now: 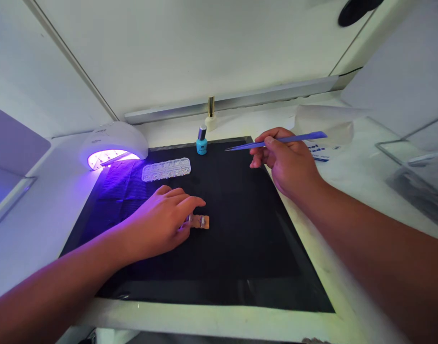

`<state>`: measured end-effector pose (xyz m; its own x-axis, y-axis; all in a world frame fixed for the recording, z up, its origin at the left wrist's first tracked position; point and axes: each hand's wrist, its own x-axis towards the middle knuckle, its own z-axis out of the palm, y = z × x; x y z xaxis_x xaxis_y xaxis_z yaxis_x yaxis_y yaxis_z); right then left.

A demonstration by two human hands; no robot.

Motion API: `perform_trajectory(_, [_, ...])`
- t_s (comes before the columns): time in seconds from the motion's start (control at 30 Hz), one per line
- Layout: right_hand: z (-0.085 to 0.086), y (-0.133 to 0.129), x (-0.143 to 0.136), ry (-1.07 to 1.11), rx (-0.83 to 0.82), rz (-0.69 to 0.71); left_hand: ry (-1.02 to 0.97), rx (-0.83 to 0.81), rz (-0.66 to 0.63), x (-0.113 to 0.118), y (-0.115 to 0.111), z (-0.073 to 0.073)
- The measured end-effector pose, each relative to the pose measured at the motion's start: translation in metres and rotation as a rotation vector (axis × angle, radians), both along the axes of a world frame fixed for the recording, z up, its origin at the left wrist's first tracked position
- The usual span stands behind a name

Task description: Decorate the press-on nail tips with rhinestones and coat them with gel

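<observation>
My left hand [169, 217] rests low over the black mat, its thumb and fingers around a small orange-brown strip [205, 222] with shiny pieces on it. Part of the strip is hidden under the hand. In my right hand [283, 160], pinched between thumb and fingers, are blue tweezers [294, 138], their thin tips pointing left above the mat. A clear compartment case [166, 169] with small bits inside lies beyond my left hand. Near the mat's back edge stands a turquoise bottle [202, 143] with a silver cap.
A white lamp [113, 143] glows purple at the back left, on a dark ribbed cloth [122, 184]. The black mat [240, 253] covers the middle. Behind it stands a gold-capped bottle [211, 114]. White packaging [323, 126] lies beyond my right hand.
</observation>
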<state>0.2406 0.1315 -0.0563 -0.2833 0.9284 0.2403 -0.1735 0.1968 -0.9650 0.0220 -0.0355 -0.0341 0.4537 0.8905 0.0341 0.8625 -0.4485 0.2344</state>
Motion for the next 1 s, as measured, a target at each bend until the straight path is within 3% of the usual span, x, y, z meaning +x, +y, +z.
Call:
perform_trajectory(0.13, [0.001,0.0,0.0,0.002,0.001,0.0,0.033,-0.005,0.01,0.002,-0.003,0.0])
perform_trajectory(0.23, [0.003,-0.001,0.0,0.004,0.013,0.003,-0.003,-0.002,0.055,-0.011,-0.011,0.007])
perform_trajectory(0.37, [0.007,-0.001,-0.001,-0.011,-0.003,-0.021,-0.203,0.069,0.204,-0.058,-0.008,0.031])
perform_trajectory(0.5, [0.008,0.0,-0.001,-0.02,0.014,-0.032,-0.26,0.121,0.291,-0.105,0.019,0.044])
perform_trajectory(0.6, [0.01,0.0,0.001,-0.033,0.045,-0.046,-0.214,0.1,0.229,-0.116,0.042,0.031])
perform_trajectory(0.8, [0.016,0.001,0.006,-0.04,0.049,-0.056,-0.145,0.071,0.073,-0.104,0.067,-0.013])
perform_trajectory(1.0, [0.005,0.007,0.01,-0.07,-0.039,-0.059,-0.149,0.063,0.024,-0.105,0.073,-0.027])
